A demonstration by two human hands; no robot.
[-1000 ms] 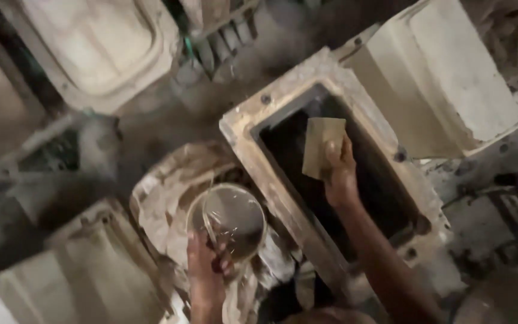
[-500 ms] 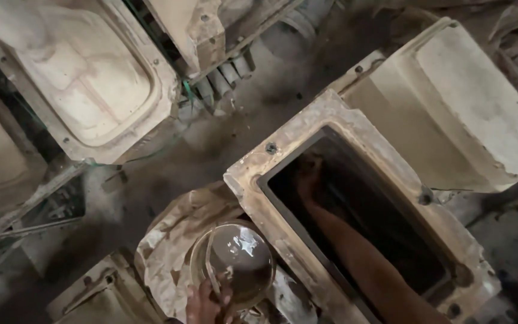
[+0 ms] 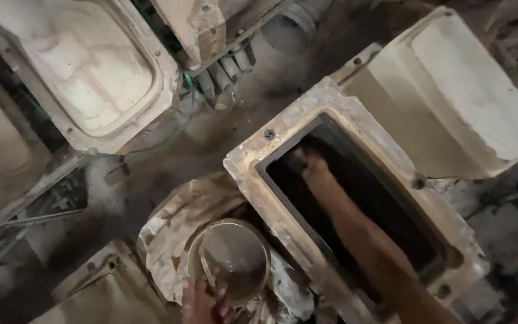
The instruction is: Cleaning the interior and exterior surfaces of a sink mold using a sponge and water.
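The right arm stretches from the lower right corner diagonally up and left, reaching down into the dark cavity of a rectangular plaster mould (image 3: 253, 157), and the right hand (image 3: 314, 170) presses low against the far inner wall near the upper left corner of the opening. Its grip is sunk in shadow, so I cannot tell how far the fingers are curled or whether they hold anything. The left hand (image 3: 202, 303) shows only at the bottom edge, its grip closed over the near rim of a round bucket (image 3: 235, 255) holding murky grey liquid. The bucket stands on crumpled, clay-stained sheeting (image 3: 172, 231), just beside the mould's left flank and well below the right hand. A pale mould half (image 3: 460, 90) lies beside the mould on the right, and another shallow mould (image 3: 100, 75) sits at the upper left.
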